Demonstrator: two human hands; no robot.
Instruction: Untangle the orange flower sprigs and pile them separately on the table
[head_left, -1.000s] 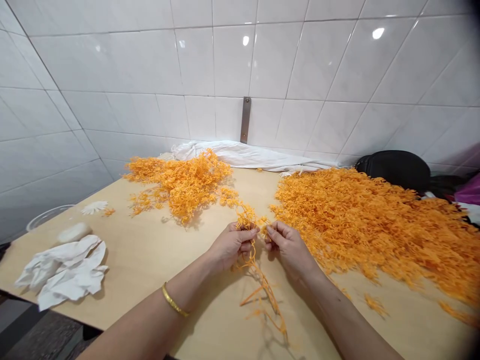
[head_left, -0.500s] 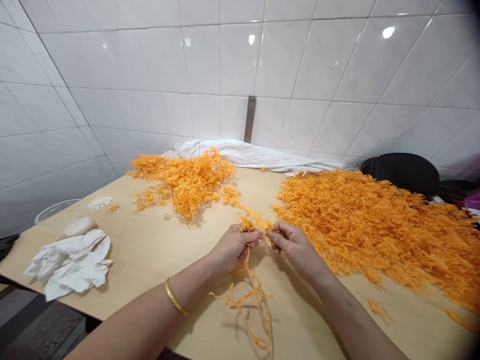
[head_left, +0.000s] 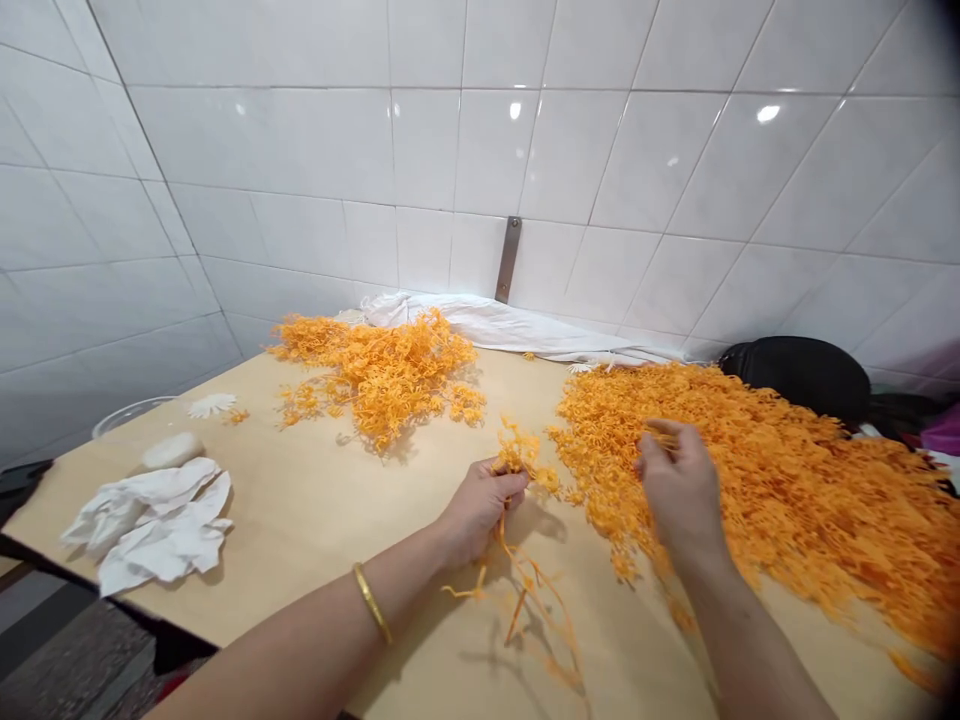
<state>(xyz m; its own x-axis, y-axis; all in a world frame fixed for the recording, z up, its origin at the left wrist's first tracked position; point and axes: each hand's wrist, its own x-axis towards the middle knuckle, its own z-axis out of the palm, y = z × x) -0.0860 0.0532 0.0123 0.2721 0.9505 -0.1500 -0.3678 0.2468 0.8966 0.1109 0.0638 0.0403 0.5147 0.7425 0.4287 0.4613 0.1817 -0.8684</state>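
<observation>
My left hand (head_left: 480,510) is closed, thumb against fingers, around an orange strand. A frilly cluster of small orange flower pieces (head_left: 517,447) stands above its fingertips. Below the hand, the strand's thin orange tail (head_left: 529,590) hangs in loose loops over the table. Over the near left part of a broad pile of loose orange flower pieces (head_left: 780,470) is my right hand (head_left: 681,485). Its thumb and fingers are curled together, with a bit of orange showing between them. The fingertips are partly hidden.
Farther back on the wooden table (head_left: 337,520) lies a heap of orange flower strands (head_left: 390,375). White crumpled tissue (head_left: 161,525), a white oval object (head_left: 172,451) and a white flower shape (head_left: 212,405) lie at left. White cloth (head_left: 510,330) runs along the wall; a black case (head_left: 799,378) sits back right.
My right hand has left the strand at my left hand and moved right, over the orange pile. My left hand keeps its hold on the strand. The view has tilted up slightly.
</observation>
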